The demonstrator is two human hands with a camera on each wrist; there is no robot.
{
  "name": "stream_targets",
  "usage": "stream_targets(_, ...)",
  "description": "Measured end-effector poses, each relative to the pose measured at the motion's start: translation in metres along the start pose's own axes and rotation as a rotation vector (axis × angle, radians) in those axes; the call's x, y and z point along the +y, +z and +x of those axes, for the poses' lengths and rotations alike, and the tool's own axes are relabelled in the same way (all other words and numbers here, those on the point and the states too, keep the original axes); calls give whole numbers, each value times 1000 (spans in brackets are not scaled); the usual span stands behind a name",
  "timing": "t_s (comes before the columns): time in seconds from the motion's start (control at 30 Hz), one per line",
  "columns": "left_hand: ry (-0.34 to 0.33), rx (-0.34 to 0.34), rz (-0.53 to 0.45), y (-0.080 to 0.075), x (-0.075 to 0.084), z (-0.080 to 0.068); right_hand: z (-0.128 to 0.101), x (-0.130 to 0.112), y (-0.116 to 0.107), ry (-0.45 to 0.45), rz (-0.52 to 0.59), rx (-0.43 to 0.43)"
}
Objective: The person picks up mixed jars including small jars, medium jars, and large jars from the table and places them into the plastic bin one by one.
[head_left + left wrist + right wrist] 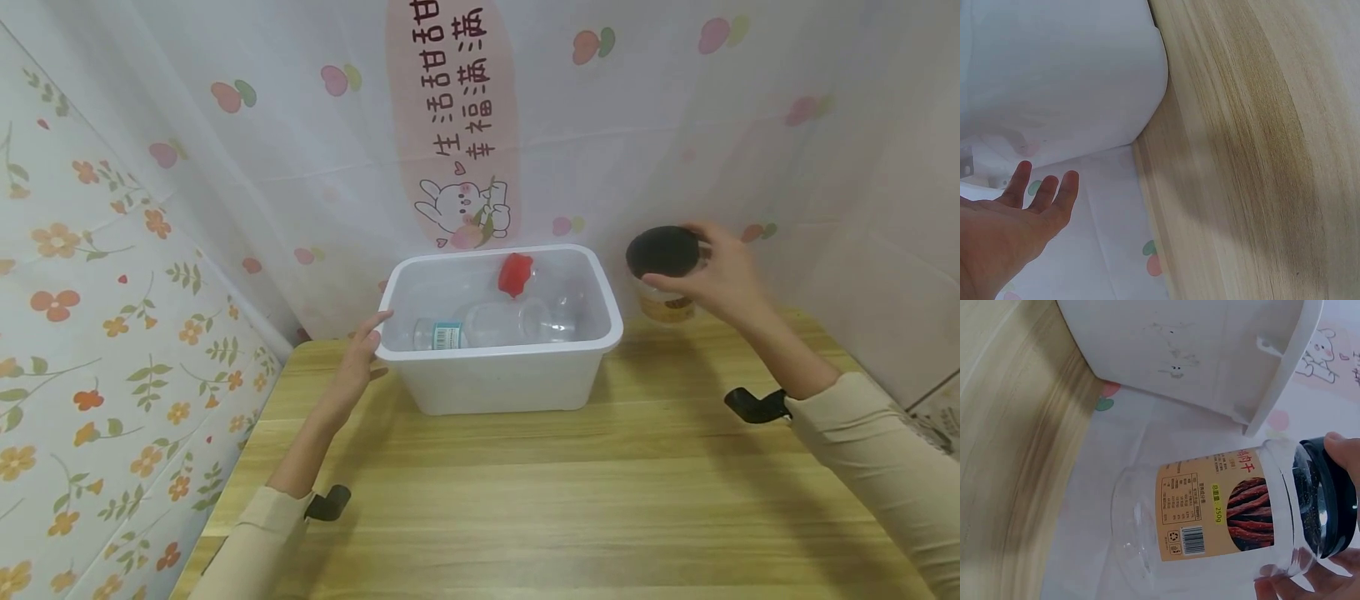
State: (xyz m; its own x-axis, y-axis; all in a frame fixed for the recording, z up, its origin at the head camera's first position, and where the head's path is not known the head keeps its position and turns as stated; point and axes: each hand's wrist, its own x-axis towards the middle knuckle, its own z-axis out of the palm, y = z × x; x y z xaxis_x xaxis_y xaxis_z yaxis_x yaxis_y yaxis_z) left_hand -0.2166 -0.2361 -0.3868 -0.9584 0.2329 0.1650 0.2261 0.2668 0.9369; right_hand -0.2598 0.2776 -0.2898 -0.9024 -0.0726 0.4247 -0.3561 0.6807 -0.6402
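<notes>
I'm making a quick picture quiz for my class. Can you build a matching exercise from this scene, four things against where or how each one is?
Things:
1. left hand
2. right hand
3. red-capped bottle
4. white tub

Places or states:
A. lies inside the tub
B. stands on the wooden table
C. grips the black lid of a clear jar
D. open, fingers at the tub's left rim

Pairs: 1-D, 2-C, 3-A, 4-B
</notes>
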Motion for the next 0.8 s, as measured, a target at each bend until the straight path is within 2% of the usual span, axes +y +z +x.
stream_targets(0.3, 0, -1, 0, 0, 1, -1, 3, -4, 1, -12, -45, 3)
stream_targets(0.8, -24, 8, -2, 0, 1, 1, 5, -17, -2, -82, -82, 14)
